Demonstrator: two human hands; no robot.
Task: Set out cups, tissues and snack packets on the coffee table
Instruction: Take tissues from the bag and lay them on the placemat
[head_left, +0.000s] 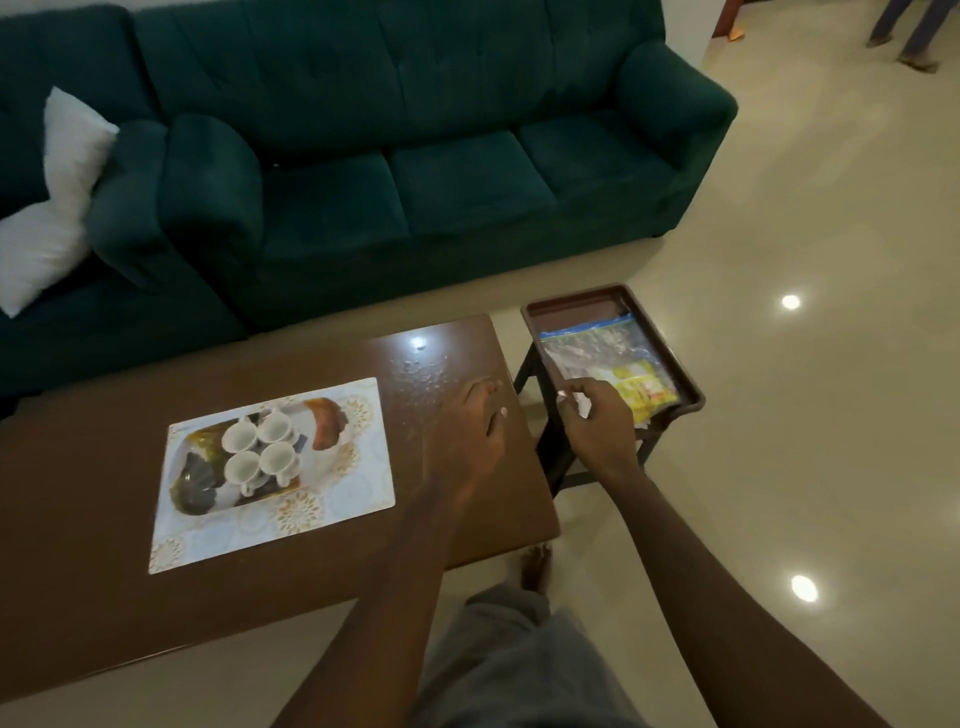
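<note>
Several white cups (262, 451) stand close together on a patterned placemat (270, 475) on the brown coffee table (104, 571). Beside the table's right end, a brown tray (571, 306) on a small stand holds a clear zip bag (597, 345) and a yellow snack packet (641, 387). My right hand (597, 426) hovers over the tray's near edge, pinching something small and white, likely a tissue. My left hand (470, 431) is over the table's right end, fingers spread, holding nothing.
A dark green sofa (395, 156) runs behind the table, with a white cushion (57, 202) at its left. Polished tile floor (805, 467) lies to the right. Another person's legs (914, 31) stand at the far top right. My bare foot (537, 566) is by the table's near edge.
</note>
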